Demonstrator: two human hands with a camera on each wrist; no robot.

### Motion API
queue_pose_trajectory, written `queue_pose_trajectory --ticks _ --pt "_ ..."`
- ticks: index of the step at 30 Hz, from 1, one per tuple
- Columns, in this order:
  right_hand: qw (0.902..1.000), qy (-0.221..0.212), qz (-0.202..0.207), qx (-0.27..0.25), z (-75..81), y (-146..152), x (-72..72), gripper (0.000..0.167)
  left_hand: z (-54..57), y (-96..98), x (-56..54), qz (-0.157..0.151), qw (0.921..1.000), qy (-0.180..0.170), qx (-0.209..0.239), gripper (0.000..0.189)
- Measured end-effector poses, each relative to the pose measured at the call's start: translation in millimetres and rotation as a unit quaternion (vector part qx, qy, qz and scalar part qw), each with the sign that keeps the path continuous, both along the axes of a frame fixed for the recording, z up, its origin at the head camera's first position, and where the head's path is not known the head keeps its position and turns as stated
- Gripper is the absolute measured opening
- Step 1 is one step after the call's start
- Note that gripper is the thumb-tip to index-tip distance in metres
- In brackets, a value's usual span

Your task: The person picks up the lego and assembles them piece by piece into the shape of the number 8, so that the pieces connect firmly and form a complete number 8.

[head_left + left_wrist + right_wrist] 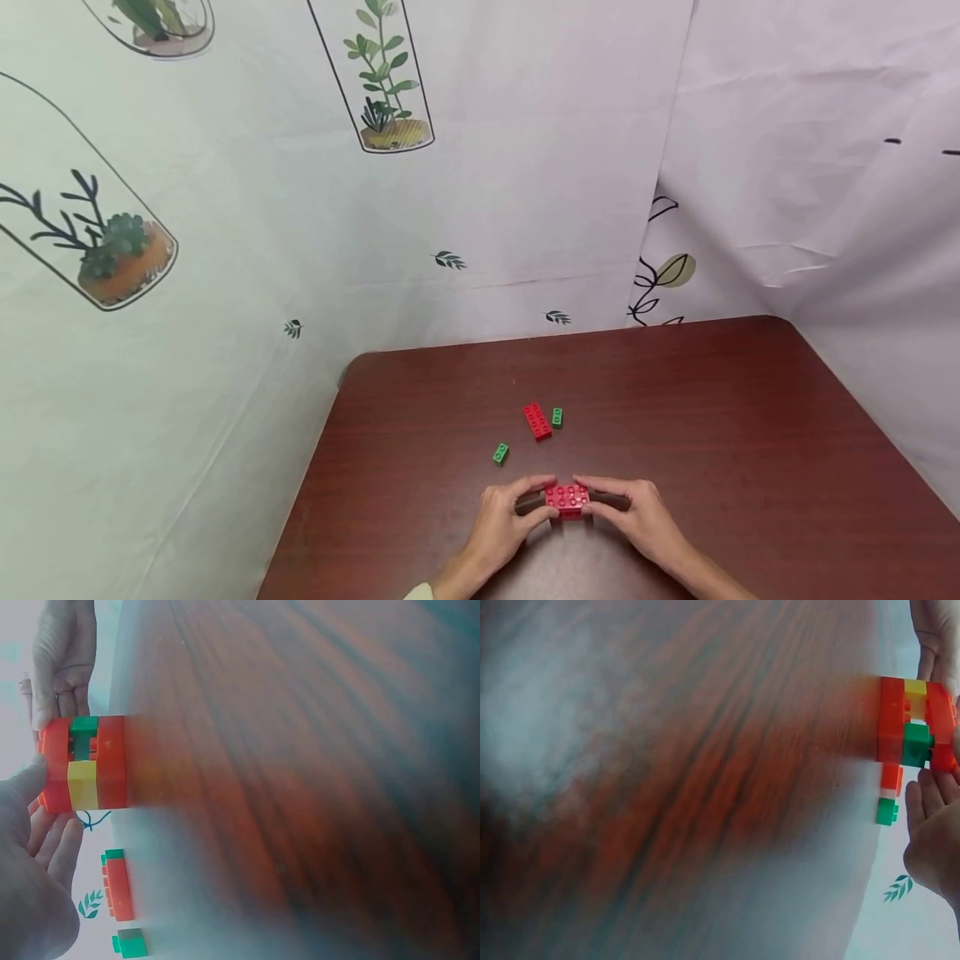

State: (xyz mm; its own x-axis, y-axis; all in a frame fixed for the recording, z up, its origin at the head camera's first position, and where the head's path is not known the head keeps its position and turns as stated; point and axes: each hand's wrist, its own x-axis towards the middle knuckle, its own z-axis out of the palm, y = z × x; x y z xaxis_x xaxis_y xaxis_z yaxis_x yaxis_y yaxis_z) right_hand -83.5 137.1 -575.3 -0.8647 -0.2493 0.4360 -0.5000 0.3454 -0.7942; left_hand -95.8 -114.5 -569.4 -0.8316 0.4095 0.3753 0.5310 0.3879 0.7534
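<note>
A small stack of toy building bricks stands on the table between my hands. Its top red brick shows its studs in the head view. Below it are a yellow brick on the left and a green brick on the right, both on a lower red brick. The right wrist view shows a stud of the green brick and a narrow gap under the top brick. My left hand pinches the top red brick's left end between thumb and fingers. My right hand pinches its right end.
Beyond the hands lie a loose red brick, a small green brick right beside it, and another small green brick nearer the left hand. The dark wooden table meets printed wall sheeting at its far edge.
</note>
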Motion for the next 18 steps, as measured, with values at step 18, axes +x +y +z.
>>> queue_pose_trajectory --ticks 18 --pt "0.9999 -0.002 -0.014 -0.005 -3.1 -0.5 0.6 0.036 -0.9 -0.5 -1.2 -0.005 0.9998 0.018 -0.007 0.037"
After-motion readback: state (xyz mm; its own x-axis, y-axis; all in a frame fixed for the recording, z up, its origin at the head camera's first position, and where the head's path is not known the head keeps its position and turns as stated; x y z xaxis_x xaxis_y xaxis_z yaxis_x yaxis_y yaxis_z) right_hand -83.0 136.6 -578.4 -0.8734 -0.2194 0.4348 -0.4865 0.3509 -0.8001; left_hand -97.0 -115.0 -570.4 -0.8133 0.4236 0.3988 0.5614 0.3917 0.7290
